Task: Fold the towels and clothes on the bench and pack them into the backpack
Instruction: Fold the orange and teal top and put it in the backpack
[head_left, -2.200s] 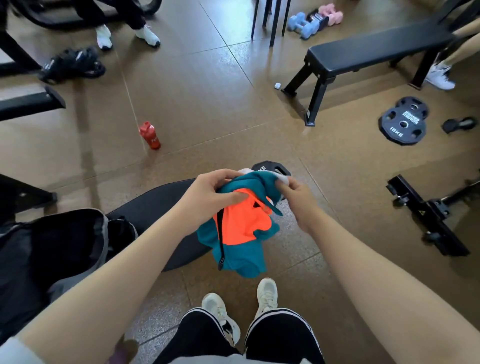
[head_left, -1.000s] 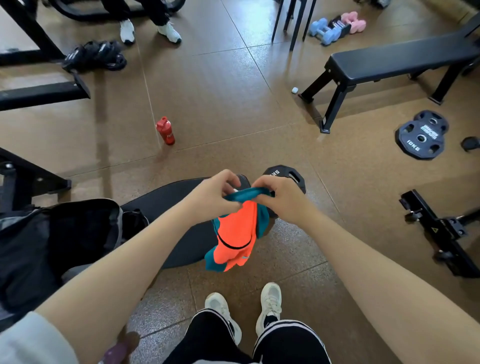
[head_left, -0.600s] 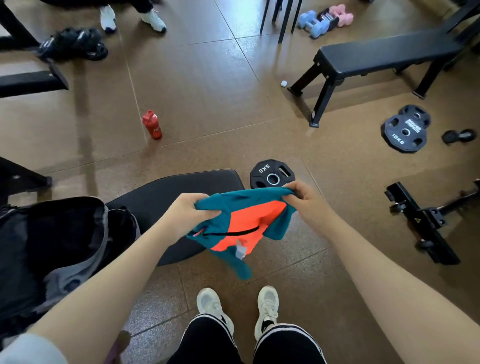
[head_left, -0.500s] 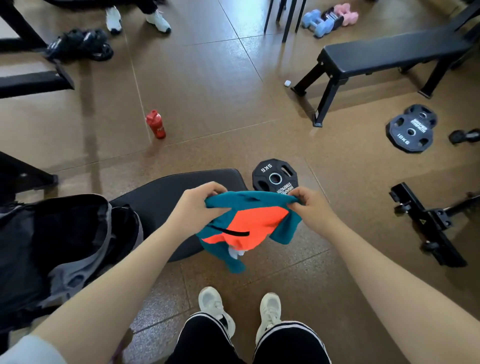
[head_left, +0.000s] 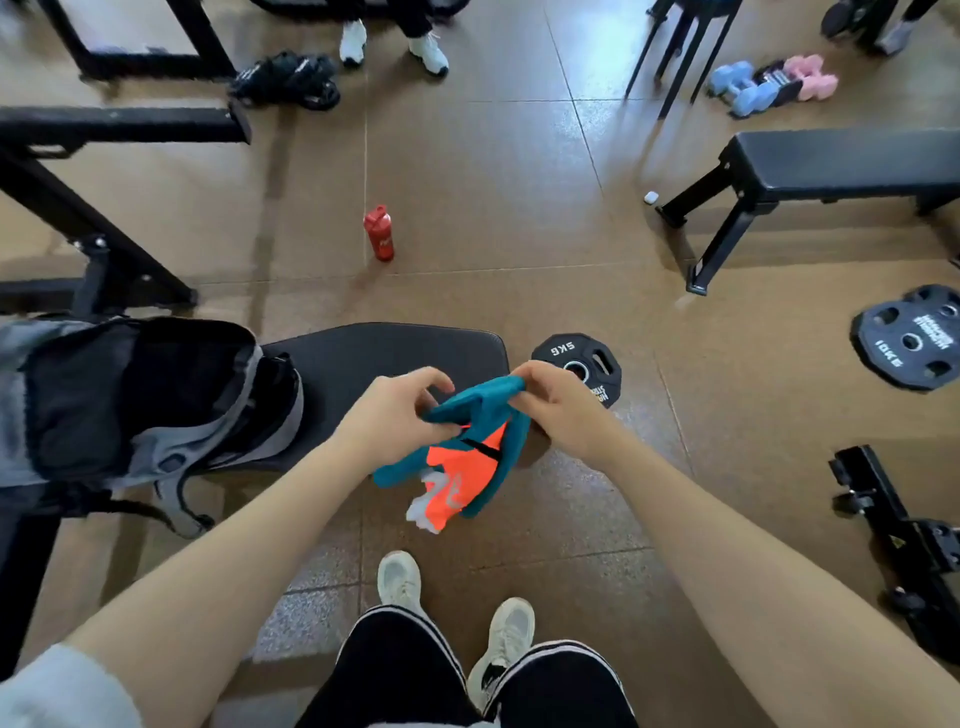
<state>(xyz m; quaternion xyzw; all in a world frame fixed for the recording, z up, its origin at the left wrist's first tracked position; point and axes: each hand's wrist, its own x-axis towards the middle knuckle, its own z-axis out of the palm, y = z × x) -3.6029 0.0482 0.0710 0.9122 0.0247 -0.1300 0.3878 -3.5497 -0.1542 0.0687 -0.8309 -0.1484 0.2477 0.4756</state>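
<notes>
One piece of clothing is all that shows outside the bag now. The big backpack (head_left: 140, 400) lies open at the middle left of the frame, on the black desk (head_left: 384, 358), and what is inside is too dark to tell. The desk's bare part holds nothing else. The teal and orange garment (head_left: 462, 457) hangs in the air at the middle of the frame, bunched up, not folded flat yet. The left hand (head_left: 389, 415) and the right hand (head_left: 556, 405) each pinch its top edge. It looks like the last thing to fold and pack.
</notes>
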